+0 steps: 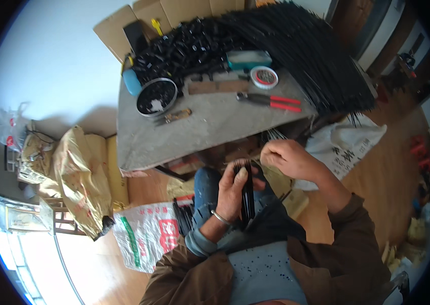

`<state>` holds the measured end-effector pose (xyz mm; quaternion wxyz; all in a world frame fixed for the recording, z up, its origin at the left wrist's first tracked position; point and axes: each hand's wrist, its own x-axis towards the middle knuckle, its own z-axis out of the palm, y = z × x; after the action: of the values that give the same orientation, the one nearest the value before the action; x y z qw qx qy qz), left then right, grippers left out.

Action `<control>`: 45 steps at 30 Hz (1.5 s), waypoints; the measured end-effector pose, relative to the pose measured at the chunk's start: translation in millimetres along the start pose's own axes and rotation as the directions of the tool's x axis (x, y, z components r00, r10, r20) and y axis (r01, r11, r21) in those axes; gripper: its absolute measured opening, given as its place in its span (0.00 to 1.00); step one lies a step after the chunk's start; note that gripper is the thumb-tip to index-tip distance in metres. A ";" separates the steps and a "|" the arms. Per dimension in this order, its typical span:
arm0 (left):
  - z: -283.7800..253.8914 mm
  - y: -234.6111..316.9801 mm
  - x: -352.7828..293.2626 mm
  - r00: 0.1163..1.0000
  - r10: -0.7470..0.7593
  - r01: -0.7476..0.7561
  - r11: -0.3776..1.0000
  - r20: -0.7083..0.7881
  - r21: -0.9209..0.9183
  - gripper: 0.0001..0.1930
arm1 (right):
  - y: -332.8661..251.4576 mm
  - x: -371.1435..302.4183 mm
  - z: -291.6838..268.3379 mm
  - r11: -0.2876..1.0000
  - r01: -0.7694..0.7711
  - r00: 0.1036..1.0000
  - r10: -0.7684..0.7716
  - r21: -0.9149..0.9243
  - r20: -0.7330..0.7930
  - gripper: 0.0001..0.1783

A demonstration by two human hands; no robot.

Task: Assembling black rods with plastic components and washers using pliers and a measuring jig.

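Note:
My left hand [231, 195], with a metal bangle at its wrist, is wrapped round a bundle of thin black strips [248, 201] held upright above my lap. To its right, slightly higher, my right hand [290, 158] is closed with the fingers curled in. Whatever it may pinch is hidden or too small to tell. Both hands are in front of the grey table [141, 142], below its near edge. On the tabletop lie red-handled pliers [271, 100], a smaller hand tool [173, 117] and a round dark pan [160, 94] with small black pieces in it.
Black parts [189, 48] are heaped at the table's back, beside long black rods [316, 56] overhanging its right edge. A teal box [249, 60], white tub [264, 77] and wooden strip [220, 87] stand nearby. A white sack [347, 147] and gold sack [83, 175] flank the table.

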<state>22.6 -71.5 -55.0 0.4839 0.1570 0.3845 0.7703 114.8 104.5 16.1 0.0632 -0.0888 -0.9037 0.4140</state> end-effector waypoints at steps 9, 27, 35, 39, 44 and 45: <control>-6.6 8.2 12.5 0.954 0.244 -0.296 0.665 0.175 0.685 0.14 | 37.9 -3.8 65.5 0.859 -0.221 0.770 -0.137 0.462 0.623 0.21; -41.6 170.6 315.5 0.906 0.220 -0.175 -0.586 0.363 0.791 0.10 | 45.1 16.4 103.7 0.014 -0.312 0.929 0.213 0.950 0.303 0.16; -39.8 185.3 332.3 0.880 0.424 -0.085 -0.305 0.215 0.949 0.09 | 65.6 18.8 94.9 -0.045 -0.281 0.934 0.215 0.959 0.284 0.16; -51.5 186.3 311.3 0.902 0.146 -0.384 -0.165 0.407 0.909 0.12 | 72.7 15.9 97.2 -0.085 -0.268 0.938 0.206 0.960 0.280 0.16; -47.0 164.0 305.5 0.928 -0.134 -0.357 -0.578 0.347 0.734 0.16 | 60.6 10.1 93.8 -0.129 -0.304 0.917 0.229 0.944 0.327 0.12; -45.9 163.5 309.1 0.925 -0.118 -0.355 -0.614 0.362 0.705 0.15 | 59.4 8.6 93.4 -0.125 -0.301 0.916 0.237 0.945 0.323 0.12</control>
<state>-256.8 137.4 -3.7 0.0056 0.6520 0.7576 0.0286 95.4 75.6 -89.3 0.0016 -0.1877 -0.2818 0.9409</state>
